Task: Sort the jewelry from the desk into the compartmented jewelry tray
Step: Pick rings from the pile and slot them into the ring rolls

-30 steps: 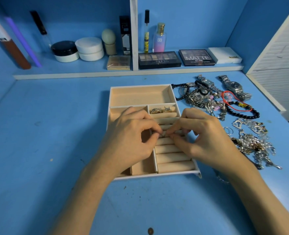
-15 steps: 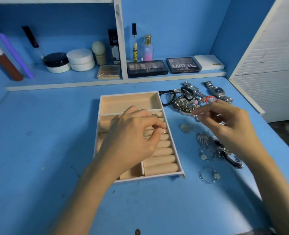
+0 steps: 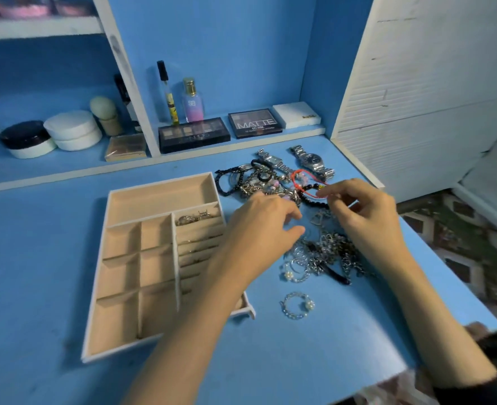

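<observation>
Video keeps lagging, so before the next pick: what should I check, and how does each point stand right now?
1. Beige compartmented jewelry tray flat on the blue desk: ok.
2. Its wide top compartment free for bracelets: ok.
3. Free ring rolls: cannot tell; the top ones hold rings, and the left arm hides the lower ones.
4. Left hand empty: ok.
5. Right hand holding the red cord bracelet: cannot tell, blurred.
6. Tangled silver chain pile loose enough to lift one piece: not ok, strands interlaced.
</observation>
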The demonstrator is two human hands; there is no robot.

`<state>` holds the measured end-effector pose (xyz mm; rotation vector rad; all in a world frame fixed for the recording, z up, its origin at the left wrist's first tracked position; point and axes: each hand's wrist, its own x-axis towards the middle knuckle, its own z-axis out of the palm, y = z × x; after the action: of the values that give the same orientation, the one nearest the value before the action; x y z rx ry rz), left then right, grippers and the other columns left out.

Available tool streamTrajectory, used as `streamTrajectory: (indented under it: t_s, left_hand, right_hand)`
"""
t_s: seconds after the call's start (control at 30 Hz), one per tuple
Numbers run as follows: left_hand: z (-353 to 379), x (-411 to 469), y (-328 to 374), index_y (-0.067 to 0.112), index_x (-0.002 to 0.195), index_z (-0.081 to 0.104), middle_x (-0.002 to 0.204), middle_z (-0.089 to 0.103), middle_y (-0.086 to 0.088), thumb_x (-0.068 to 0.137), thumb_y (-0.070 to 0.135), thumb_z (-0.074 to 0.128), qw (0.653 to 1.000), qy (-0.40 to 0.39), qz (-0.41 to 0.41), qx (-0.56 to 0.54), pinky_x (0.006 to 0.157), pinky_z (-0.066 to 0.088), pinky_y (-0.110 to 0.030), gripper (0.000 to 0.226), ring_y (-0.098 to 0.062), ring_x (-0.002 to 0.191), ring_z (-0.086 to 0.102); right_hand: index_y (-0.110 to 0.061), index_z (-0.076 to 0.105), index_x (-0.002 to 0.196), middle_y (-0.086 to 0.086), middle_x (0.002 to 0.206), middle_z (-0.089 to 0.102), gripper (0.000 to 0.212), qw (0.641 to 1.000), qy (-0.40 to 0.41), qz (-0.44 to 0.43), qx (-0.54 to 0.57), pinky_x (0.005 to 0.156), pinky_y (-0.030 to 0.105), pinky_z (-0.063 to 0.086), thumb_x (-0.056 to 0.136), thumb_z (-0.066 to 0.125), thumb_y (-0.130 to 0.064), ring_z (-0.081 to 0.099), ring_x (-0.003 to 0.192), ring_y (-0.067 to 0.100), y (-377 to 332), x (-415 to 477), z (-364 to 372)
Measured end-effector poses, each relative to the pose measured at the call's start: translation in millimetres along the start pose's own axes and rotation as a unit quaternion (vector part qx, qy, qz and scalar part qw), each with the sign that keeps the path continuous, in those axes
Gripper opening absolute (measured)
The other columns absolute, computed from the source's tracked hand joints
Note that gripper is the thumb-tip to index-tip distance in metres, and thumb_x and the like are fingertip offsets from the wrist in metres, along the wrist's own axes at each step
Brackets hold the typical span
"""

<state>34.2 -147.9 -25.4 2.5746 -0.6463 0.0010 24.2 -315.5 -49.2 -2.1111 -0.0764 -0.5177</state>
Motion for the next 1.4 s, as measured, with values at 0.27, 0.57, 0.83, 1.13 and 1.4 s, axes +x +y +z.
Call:
streamTrajectory:
  t_s: [0.27,0.57,0.83,1.13,1.4]
  left_hand:
    - [11.7,5.6,6.5,0.025,0.102,0.065,0.099,0.061,0.011,0.084,0.043,0.061,0.999,-0.003,-0.04,0.032,0.078,0.041,-0.028,0.026,-0.014,0.105,0.048]
    - [8.0,7.0,6.7,0.03,0.08,0.061,0.078,0.059,0.016,0.08,0.033,0.069,0.998,0.0,-0.058,-0.021,0.056,0.033,-0.014,0.009,-0.004,0.077,0.049]
    - [1.5,-1.9,-3.3,0.028,0.078,0.068,0.063,0.056,0.021,0.078,0.029,0.07,0.989,0.104,-0.058,-0.088,0.061,0.042,-0.02,0.002,0.002,0.059,0.048]
    - [1.5,-5.0,-6.1,0.028,0.077,0.07,0.062,0.055,0.023,0.079,0.028,0.07,0.985,0.135,-0.054,-0.093,0.066,0.046,-0.026,0.002,-0.003,0.063,0.045]
    - [-0.2,-6.3,-7.1,0.029,0.075,0.069,0.062,0.056,0.022,0.079,0.026,0.07,0.983,0.14,-0.062,-0.105,0.064,0.043,-0.023,0.004,0.002,0.059,0.043]
  right_hand:
    - [-0.018,0.072,0.086,-0.009,0.074,0.059,0.021,0.999,-0.014,-0.015,-0.04,0.055,0.016,0.036,0.083,0.057,-0.003,0.051,0.062,0.009,1.2,-2.7,1.0]
    - [-0.02,0.07,0.084,-0.002,0.07,0.057,0.023,0.998,-0.011,-0.036,-0.049,0.055,0.015,0.034,0.081,0.057,-0.002,0.051,0.062,0.013,0.6,-3.6,2.2]
    - [-0.027,0.072,0.086,-0.008,0.08,0.054,0.017,0.979,-0.104,-0.088,-0.151,0.071,0.025,0.036,0.075,0.059,-0.028,0.042,0.082,0.01,5.9,-6.1,1.3]
    - [-0.03,0.071,0.087,-0.006,0.083,0.052,0.012,0.969,-0.147,-0.089,-0.18,0.076,0.027,0.035,0.076,0.071,-0.03,0.034,0.085,0.009,7.5,-5.1,0.4]
    - [-0.031,0.067,0.092,-0.014,0.079,0.044,0.017,0.957,-0.181,-0.097,-0.203,0.076,0.029,0.024,0.078,0.062,-0.039,0.032,0.085,0.007,3.9,-0.1,5.3]
